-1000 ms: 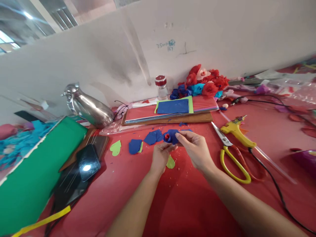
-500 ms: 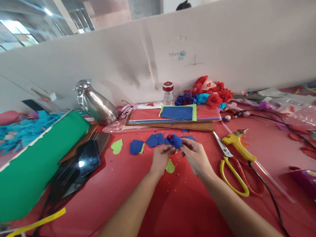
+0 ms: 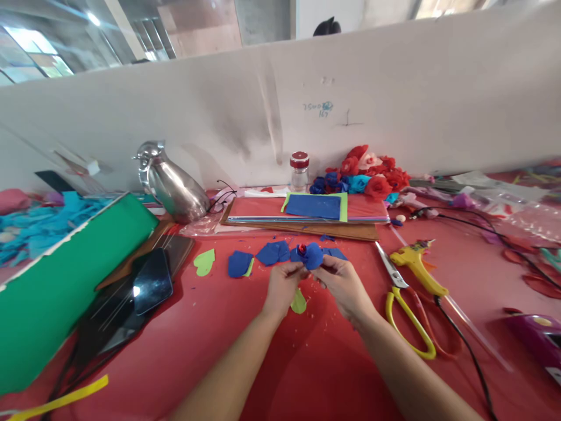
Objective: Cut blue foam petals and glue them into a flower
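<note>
Between my fingertips is a small blue paper flower (image 3: 312,256) with a red centre. My left hand (image 3: 284,285) pinches it from the left and below. The fingers of my right hand (image 3: 340,282) are closed on its right lower side. Blue paper petals (image 3: 272,252) lie on the table just beyond my hands, and another blue petal (image 3: 239,264) rests farther left over a green piece. A green leaf-shaped piece (image 3: 298,302) lies beneath my hands, and a green heart-shaped piece (image 3: 204,262) is at the left.
Right of my hands lie scissors (image 3: 398,279) and a yellow glue gun (image 3: 418,266) with a black cord. Behind are a paper stack (image 3: 263,209), a lidded jar (image 3: 300,171) and finished paper flowers (image 3: 377,187). At left stand a metal jug (image 3: 177,184), a phone (image 3: 152,282) and a green box (image 3: 56,292).
The flower has turned a little in my fingers, and its blue outer petal looks more open and rounded. Both hands keep hold of it. The whole view has shifted slightly.
</note>
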Available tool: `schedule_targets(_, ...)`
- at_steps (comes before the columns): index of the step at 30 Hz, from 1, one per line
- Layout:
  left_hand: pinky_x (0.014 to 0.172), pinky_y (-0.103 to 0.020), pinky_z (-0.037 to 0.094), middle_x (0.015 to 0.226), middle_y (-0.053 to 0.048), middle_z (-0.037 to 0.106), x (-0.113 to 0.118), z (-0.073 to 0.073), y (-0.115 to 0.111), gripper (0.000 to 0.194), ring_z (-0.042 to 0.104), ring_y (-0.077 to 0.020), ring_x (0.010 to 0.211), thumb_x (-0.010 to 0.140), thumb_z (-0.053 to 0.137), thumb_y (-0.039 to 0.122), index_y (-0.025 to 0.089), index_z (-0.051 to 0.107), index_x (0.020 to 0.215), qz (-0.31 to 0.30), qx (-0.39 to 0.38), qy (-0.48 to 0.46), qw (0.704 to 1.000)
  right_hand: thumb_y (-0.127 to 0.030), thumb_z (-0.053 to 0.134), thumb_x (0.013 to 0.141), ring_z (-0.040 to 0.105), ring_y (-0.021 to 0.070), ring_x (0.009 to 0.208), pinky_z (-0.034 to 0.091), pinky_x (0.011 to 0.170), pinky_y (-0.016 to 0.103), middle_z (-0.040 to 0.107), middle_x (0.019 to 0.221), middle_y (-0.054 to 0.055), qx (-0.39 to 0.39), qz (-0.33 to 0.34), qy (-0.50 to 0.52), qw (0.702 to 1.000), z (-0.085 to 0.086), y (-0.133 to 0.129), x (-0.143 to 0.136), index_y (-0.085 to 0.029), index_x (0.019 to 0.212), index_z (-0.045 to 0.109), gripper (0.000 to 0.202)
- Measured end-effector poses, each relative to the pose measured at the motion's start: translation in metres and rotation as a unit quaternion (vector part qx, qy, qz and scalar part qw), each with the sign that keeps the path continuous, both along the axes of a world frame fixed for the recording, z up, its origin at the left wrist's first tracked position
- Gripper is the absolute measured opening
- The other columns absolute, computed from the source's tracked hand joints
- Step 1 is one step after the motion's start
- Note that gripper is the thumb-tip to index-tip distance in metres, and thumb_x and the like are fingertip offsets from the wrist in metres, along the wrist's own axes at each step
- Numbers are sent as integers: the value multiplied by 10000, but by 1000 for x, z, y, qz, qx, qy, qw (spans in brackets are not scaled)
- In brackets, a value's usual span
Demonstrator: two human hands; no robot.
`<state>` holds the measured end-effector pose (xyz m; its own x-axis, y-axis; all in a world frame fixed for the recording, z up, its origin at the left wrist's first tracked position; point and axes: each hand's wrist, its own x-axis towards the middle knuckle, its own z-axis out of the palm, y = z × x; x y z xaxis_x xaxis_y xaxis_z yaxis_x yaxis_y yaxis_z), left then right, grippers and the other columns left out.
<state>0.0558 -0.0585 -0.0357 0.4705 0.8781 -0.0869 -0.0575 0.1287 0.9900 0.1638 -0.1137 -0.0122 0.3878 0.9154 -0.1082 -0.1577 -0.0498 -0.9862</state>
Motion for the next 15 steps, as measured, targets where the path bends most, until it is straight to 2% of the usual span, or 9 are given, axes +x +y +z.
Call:
schedule_targets(7,734,-289,448,631,-16,665,-2,-6,1,158,570,-155,656,663,611,264,165,734,668,-1,15,23,1000,-272,654,605,442,105,555,343,538,245,574,575,-28,19,9,-6,1000,0,1,2,-178,694,705,139)
schedule_targets(11,759,-310,460,669,-31,680,-1,-8,1,200,583,-166,688,682,640,337,163,738,695,-12,14,3,1000,-294,680,598,452,107,541,366,546,248,522,517,-43,21,14,1,1000,1,2,4,-177,652,688,129)
schedule_targets(15,774,-318,465,693,-32,686,0,-7,1,240,587,-162,687,679,666,393,165,736,707,-10,13,-8,1000,-291,688,602,496,120,553,396,558,257,586,568,-24,20,27,-1,999,4,2,6,-181,682,692,136)
